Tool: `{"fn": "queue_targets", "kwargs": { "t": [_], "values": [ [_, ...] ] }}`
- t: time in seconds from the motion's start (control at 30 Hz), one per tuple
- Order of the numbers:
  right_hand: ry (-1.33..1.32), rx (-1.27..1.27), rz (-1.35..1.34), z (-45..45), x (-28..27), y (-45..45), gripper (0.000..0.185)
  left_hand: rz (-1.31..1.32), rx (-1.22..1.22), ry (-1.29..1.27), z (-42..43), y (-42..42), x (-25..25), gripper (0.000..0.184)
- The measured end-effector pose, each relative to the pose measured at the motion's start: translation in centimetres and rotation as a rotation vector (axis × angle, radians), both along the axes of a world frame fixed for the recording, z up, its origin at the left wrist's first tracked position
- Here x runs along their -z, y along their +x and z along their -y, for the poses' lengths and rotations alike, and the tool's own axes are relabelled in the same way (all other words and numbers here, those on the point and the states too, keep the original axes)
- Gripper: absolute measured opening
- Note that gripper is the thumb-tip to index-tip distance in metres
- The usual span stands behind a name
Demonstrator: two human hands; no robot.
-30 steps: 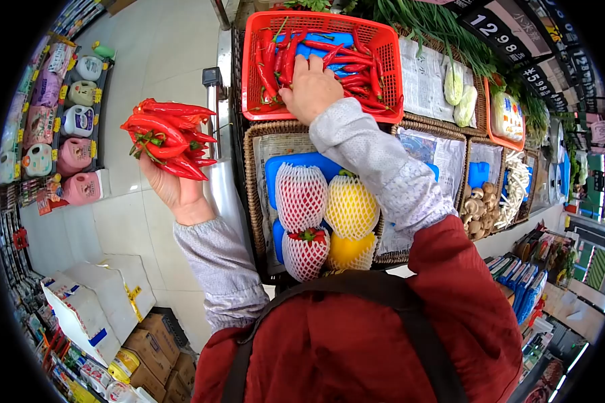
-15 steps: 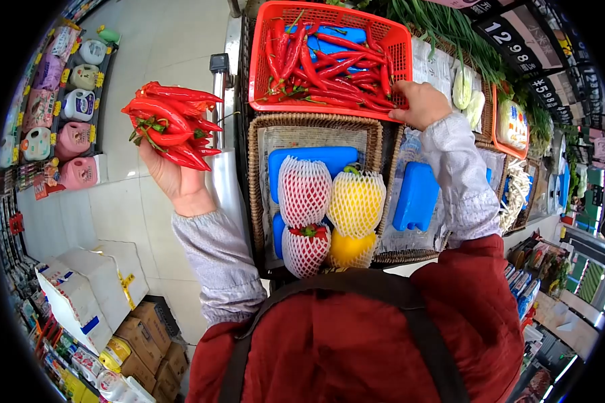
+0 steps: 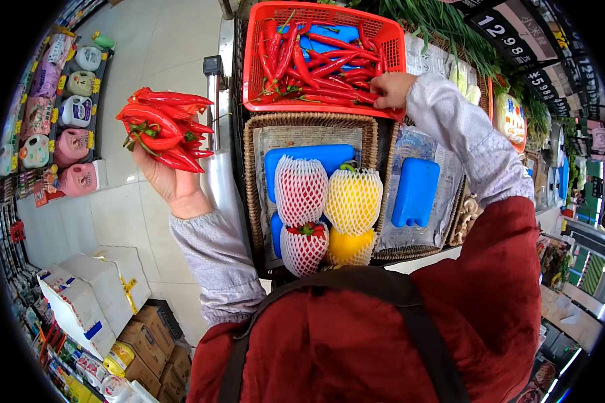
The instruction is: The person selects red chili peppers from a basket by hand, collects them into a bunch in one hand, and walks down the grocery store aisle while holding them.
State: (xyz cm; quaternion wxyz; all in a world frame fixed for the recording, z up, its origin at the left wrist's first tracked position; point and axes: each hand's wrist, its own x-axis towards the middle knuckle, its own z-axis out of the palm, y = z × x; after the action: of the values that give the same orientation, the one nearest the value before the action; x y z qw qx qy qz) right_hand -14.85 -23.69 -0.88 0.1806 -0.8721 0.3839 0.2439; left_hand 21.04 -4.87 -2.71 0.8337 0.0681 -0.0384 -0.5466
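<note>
My left hand (image 3: 167, 180) is closed around the stems of a thick bunch of red chili peppers (image 3: 161, 127), held up over the aisle left of the display. The green stems point toward my palm. At the lower right corner of the red plastic basket (image 3: 249, 70), my right hand (image 3: 393, 91) has its fingers curled on the ends of loose red chili peppers (image 3: 329, 70). The fingertips are partly hidden, but they close on a pepper there. A blue ice pack (image 3: 339, 33) shows beneath the peppers in the basket.
Nearer me, a wicker basket (image 3: 250, 181) holds red and yellow bell peppers (image 3: 354, 201) in foam nets. Another blue ice pack (image 3: 415, 191) lies on newspaper to the right. A metal rail (image 3: 220, 174) edges the display. Price signs (image 3: 507, 33) hang at upper right; white boxes (image 3: 91, 295) stand lower left.
My right hand has shifted left and slightly up, further over the peppers in the basket. The left hand still holds the bunch, a little further left in view.
</note>
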Motion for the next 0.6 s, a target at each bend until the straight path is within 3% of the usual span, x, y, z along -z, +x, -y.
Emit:
{"fn": "queue_targets", "kwargs": {
  "t": [0.07,0.23,0.37,0.43,0.47,0.57,0.6],
  "values": [
    [0.301,0.152,-0.075,1.3,-1.6,0.8,0.037,0.041,0.013,0.005,-0.1,-0.5,-0.6,0.058],
    [0.338,0.148,-0.073,5.5,-5.3,2.5,0.028,0.002,0.002,0.022,0.0,0.4,0.6,0.063],
    [0.182,0.088,0.069,6.3,-9.7,5.8,0.017,0.023,0.002,0.002,0.1,-0.5,-0.6,0.064],
    [0.275,0.22,0.41,6.0,-10.5,7.0,0.02,-0.033,0.07,-0.078,0.1,-0.5,-0.7,0.062],
    [-0.014,0.118,0.477,5.7,-10.6,7.3,0.019,-0.034,0.073,-0.08,0.1,-0.5,-0.7,0.062],
    [-0.115,0.184,0.489,6.3,-9.0,6.0,0.019,-0.021,0.038,-0.052,0.0,-0.3,-0.4,0.062],
    [-0.121,0.143,0.493,7.9,-5.4,4.4,0.019,0.003,0.033,-0.03,0.1,-0.4,-0.6,0.064]
  ]
}}
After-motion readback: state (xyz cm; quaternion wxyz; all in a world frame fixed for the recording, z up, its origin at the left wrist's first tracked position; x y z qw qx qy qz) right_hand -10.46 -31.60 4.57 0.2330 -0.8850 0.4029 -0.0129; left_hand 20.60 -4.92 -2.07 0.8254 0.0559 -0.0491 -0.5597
